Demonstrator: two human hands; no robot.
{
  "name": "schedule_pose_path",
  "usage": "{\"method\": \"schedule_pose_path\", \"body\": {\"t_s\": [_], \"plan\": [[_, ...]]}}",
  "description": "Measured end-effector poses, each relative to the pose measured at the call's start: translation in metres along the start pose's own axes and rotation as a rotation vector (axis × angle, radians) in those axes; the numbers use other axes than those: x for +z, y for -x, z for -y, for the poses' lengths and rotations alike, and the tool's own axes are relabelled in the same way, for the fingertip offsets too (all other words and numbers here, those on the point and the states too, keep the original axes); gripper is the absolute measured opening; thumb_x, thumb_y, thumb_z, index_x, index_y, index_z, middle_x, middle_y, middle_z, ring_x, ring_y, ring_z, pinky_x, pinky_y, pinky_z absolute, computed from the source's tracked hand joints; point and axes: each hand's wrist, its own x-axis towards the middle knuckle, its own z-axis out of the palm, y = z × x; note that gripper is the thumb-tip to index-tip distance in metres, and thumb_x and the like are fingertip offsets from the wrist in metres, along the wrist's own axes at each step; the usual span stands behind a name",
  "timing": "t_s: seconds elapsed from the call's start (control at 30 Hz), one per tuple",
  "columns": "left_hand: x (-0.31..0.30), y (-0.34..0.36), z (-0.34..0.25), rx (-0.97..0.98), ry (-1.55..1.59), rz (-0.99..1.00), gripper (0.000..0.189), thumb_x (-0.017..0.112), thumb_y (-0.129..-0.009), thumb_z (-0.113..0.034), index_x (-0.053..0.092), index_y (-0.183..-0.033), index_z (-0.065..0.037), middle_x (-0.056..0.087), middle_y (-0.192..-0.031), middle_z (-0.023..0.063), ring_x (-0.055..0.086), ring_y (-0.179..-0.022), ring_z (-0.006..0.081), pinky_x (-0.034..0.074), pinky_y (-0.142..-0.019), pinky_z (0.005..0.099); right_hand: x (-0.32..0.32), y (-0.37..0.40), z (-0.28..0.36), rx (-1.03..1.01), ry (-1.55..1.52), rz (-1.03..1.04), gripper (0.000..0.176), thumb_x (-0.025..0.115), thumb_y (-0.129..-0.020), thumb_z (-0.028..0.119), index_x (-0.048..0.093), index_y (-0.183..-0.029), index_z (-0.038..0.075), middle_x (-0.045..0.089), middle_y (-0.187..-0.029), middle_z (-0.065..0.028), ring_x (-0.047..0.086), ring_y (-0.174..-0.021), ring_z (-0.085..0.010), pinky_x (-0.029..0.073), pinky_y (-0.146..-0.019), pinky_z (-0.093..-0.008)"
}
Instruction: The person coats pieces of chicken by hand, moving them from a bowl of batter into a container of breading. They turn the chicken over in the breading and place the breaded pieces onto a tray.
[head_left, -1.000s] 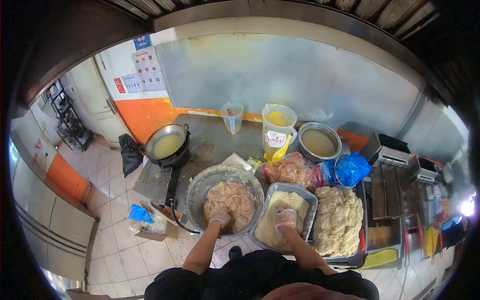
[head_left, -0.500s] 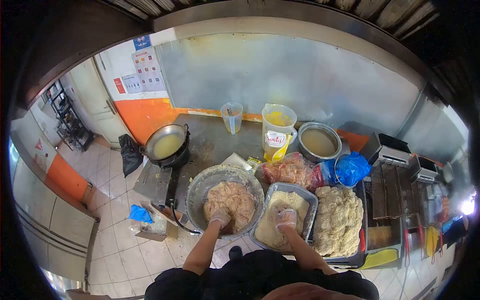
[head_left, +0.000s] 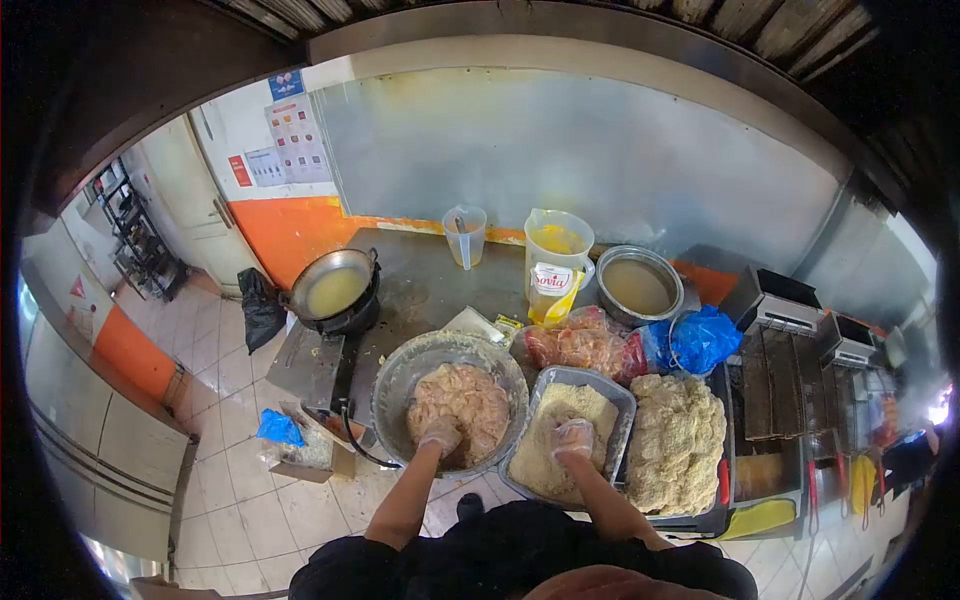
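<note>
In a clear glove, my left hand [head_left: 441,435] reaches into a big metal bowl [head_left: 385,400] and touches the pale, wet meat [head_left: 468,400] there; its fingertips are hidden in the meat. My right hand [head_left: 573,438], also gloved, rests in the crumb-like coating [head_left: 550,465] inside a grey rectangular tub [head_left: 622,395]. The fingers of that hand are too small and partly sunk to read. Right of the tub lies a large heap of coated pieces [head_left: 676,445].
Behind the tub are bagged meat [head_left: 575,345], a blue bag [head_left: 706,338], a pot of liquid [head_left: 638,285], a yellow-labelled pouch [head_left: 553,292] and two jugs. A pan [head_left: 335,292] stands back left. Fryers and baskets [head_left: 772,385] are at right.
</note>
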Motion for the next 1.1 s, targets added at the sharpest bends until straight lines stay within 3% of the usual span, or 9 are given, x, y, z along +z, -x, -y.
{"method": "schedule_pose_path", "body": {"t_s": [0.07, 0.17, 0.3, 0.57, 0.7, 0.77, 0.9, 0.97, 1.1], "plan": [[-0.014, 0.012, -0.013, 0.074, -0.235, -0.095, 0.036, 0.056, -0.079, -0.024, 0.068, -0.107, -0.007, 0.061, -0.118, 0.0206, 0.056, -0.114, 0.0341, 0.04, -0.101, 0.0411, 0.012, 0.0, -0.012, 0.173, -0.166, 0.234, 0.039, 0.052, -0.086, 0.035, 0.056, -0.12, 0.016, 0.058, -0.122, -0.0082, 0.052, -0.115, -0.025, 0.038, -0.102, -0.0411], [-0.009, 0.014, -0.009, 0.059, -0.073, -0.112, 0.034, 0.056, -0.079, -0.024, 0.068, -0.107, -0.007, 0.062, -0.117, 0.0199, 0.057, -0.112, 0.0343, 0.044, -0.096, 0.0413, 0.011, 0.006, -0.015, 0.046, 0.027, 0.148, 0.038, 0.05, -0.087, 0.036, 0.057, -0.118, 0.016, 0.058, -0.122, -0.008, 0.051, -0.116, -0.0279, 0.037, -0.103, -0.0404], [-0.006, 0.003, -0.003, 0.063, -0.15, -0.022, 0.034, 0.056, -0.08, -0.023, 0.068, -0.107, -0.007, 0.062, -0.116, 0.0194, 0.058, -0.109, 0.0345, 0.047, -0.093, 0.0413, 0.018, 0.001, -0.017, 0.014, 0.09, 0.153, 0.038, 0.049, -0.086, 0.037, 0.058, -0.117, 0.016, 0.058, -0.121, -0.008, 0.051, -0.115, -0.0302, 0.037, -0.101, -0.0404], [0.002, -0.002, 0.002, 0.013, -0.03, -0.031, 0.033, 0.056, -0.079, -0.021, 0.068, -0.107, -0.007, 0.062, -0.116, 0.0201, 0.059, -0.109, 0.0347, 0.046, -0.094, 0.041, 0.013, 0.004, -0.014, 0.11, -0.117, 0.168, 0.035, 0.047, -0.088, 0.041, 0.064, -0.107, 0.018, 0.063, -0.112, -0.008, 0.055, -0.109, -0.0286, 0.039, -0.097, -0.0419], [-0.006, 0.006, -0.006, -0.013, 0.021, -0.03, 0.033, 0.055, -0.079, -0.019, 0.067, -0.107, -0.006, 0.062, -0.115, 0.0211, 0.058, -0.11, 0.0349, 0.045, -0.095, 0.0411, -0.017, 0.008, 0.009, 0.069, -0.08, 0.112, 0.035, 0.049, -0.086, 0.04, 0.064, -0.107, 0.016, 0.063, -0.111, -0.0085, 0.055, -0.107, -0.0287, 0.04, -0.096, -0.0415], [-0.013, 0.013, -0.013, 0.015, -0.126, -0.087, 0.033, 0.055, -0.079, -0.019, 0.067, -0.107, -0.005, 0.062, -0.115, 0.022, 0.058, -0.11, 0.0353, 0.045, -0.095, 0.0414, -0.02, 0.007, 0.011, 0.108, -0.056, 0.162, 0.034, 0.052, -0.085, 0.037, 0.063, -0.109, 0.015, 0.063, -0.111, -0.0089, 0.056, -0.107, -0.0286, 0.04, -0.096, -0.0403], [-0.019, 0.018, -0.019, 0.023, -0.127, -0.097, 0.034, 0.056, -0.078, -0.019, 0.067, -0.107, -0.005, 0.062, -0.114, 0.0223, 0.058, -0.11, 0.0355, 0.045, -0.095, 0.0416, -0.033, 0.006, 0.022, 0.17, -0.05, 0.239, 0.034, 0.054, -0.083, 0.033, 0.063, -0.11, 0.015, 0.062, -0.111, -0.0092, 0.056, -0.107, -0.0284, 0.04, -0.096, -0.039], [-0.019, 0.019, -0.018, 0.045, -0.141, -0.13, 0.034, 0.056, -0.077, -0.019, 0.067, -0.106, -0.005, 0.062, -0.114, 0.0218, 0.058, -0.11, 0.0353, 0.045, -0.095, 0.0417, -0.042, 0.01, 0.027, 0.097, 0.027, 0.188, 0.035, 0.057, -0.08, 0.031, 0.063, -0.11, 0.016, 0.062, -0.111, -0.0087, 0.055, -0.107, -0.0279, 0.041, -0.096, -0.0379], [-0.011, 0.01, -0.01, 0.013, -0.053, -0.079, 0.034, 0.055, -0.078, -0.018, 0.067, -0.107, -0.005, 0.062, -0.115, 0.0213, 0.058, -0.11, 0.0353, 0.045, -0.095, 0.0413, -0.022, 0.006, 0.013, 0.088, 0.006, 0.167, 0.035, 0.058, -0.079, 0.031, 0.063, -0.11, 0.016, 0.062, -0.111, -0.0086, 0.055, -0.108, -0.0272, 0.041, -0.095, -0.0378]]}}
